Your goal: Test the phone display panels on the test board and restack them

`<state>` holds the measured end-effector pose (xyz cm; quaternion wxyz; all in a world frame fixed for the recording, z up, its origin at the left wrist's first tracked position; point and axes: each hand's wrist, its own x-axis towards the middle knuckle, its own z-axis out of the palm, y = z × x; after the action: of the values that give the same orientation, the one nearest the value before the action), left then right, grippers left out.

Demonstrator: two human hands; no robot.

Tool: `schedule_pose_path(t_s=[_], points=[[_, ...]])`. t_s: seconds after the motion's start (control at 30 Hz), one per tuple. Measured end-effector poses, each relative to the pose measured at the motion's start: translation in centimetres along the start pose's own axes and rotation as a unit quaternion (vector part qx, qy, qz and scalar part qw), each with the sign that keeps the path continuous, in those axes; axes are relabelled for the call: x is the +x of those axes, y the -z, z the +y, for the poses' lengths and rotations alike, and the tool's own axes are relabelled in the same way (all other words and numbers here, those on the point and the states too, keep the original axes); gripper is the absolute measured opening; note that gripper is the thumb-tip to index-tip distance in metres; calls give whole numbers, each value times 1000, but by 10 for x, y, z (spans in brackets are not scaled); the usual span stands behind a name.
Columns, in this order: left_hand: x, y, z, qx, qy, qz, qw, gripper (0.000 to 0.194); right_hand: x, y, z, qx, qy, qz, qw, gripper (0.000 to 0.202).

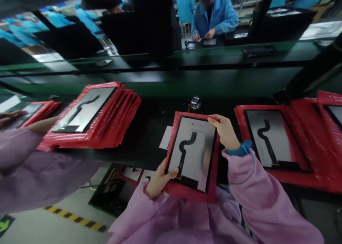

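A display panel with a silver back and a black S-shaped flex cable lies on a red bubble-wrap sleeve in front of me. My left hand grips the lower left edge, its thumb over the panel near the cable's end. At the upper right corner my right hand pinches the sleeve and panel edge; a blue band circles that wrist. The fingers beneath are hidden. To the right, another display panel rests on red sleeves. On the left stands a stack of red sleeves, topped by a panel.
A co-worker's pink sleeve reaches in at the far left, beside more sleeved panels. A small clear-and-metal object and a white card sit on the dark bench. A box holding panels stands below. Across the bench a person in blue works.
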<state>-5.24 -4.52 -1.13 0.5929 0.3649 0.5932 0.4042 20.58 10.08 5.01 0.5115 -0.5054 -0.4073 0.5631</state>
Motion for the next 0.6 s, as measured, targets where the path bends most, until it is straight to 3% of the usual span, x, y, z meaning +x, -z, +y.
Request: schedule_pose_path(t_s=[0.17, 0.37, 0.47, 0.6], points=[[-4, 5, 9, -63, 14, 50, 997, 75, 2, -1, 4, 16, 3, -27, 1000, 36], [-6, 34, 36, -60, -9, 80, 995, 73, 0, -5, 4, 62, -8, -123, 990, 35], [-1, 57, 65, -1, -76, 85, 993, 66, -2, -4, 5, 67, 4, -165, 984, 42], [12, 109, 127, 17, -160, 159, 974, 68, 0, -4, 7, 44, -20, -165, 985, 51]])
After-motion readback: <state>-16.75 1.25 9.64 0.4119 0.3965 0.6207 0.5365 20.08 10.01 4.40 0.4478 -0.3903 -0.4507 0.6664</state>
